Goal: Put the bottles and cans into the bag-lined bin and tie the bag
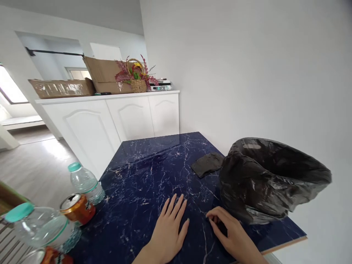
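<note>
My left hand (171, 231) lies flat on the dark blue marbled tabletop (154, 176), fingers stretched out and nothing under them that I can see. To its right, my right hand (229, 229) rests on the same surface with curled fingers, thumb and forefinger tips together; no object shows in it. Just beyond that hand stands a bin lined with a black plastic bag (247, 190), its mouth open. Against the bin's left side is a flat folded piece of black plastic (207, 164).
Along the left edge stand two clear plastic bottles with green caps (86, 181) (44, 223) and two orange drink cans (78, 209) (45, 256). A white cabinet (132, 117) behind carries cardboard boxes (63, 88) and a flower basket (138, 86). A white wall (247, 73) borders the right.
</note>
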A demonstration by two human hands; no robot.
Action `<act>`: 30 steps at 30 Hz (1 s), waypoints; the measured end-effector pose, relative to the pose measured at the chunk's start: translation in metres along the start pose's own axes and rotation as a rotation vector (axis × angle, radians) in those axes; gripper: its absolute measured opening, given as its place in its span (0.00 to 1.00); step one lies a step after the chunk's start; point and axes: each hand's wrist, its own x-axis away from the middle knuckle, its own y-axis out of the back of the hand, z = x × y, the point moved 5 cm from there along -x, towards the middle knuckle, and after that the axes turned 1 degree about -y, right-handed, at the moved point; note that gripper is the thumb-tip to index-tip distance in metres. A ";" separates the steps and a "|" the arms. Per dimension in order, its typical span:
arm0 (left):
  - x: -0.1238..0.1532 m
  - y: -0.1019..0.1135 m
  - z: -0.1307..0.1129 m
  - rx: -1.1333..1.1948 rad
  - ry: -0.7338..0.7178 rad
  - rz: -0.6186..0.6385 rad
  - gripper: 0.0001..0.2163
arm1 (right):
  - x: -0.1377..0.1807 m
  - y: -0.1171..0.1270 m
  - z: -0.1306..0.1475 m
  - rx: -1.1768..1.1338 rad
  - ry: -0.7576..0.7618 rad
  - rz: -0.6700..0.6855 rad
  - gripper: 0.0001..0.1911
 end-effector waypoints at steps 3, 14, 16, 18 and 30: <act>0.052 0.027 0.017 -0.061 0.056 0.020 0.33 | 0.002 -0.002 -0.002 -0.004 -0.002 -0.001 0.10; 0.134 0.055 0.056 -0.125 0.176 -0.075 0.36 | 0.005 -0.001 -0.008 -0.003 0.000 -0.079 0.11; 0.132 0.056 0.055 -0.104 0.202 -0.096 0.36 | 0.005 0.000 -0.006 -0.011 0.003 -0.100 0.11; 0.131 0.056 0.054 -0.078 0.218 -0.106 0.37 | 0.006 0.002 -0.006 -0.020 0.009 -0.111 0.11; 0.131 0.055 0.062 0.018 0.243 -0.060 0.35 | 0.013 0.022 0.021 -0.062 0.010 0.020 0.10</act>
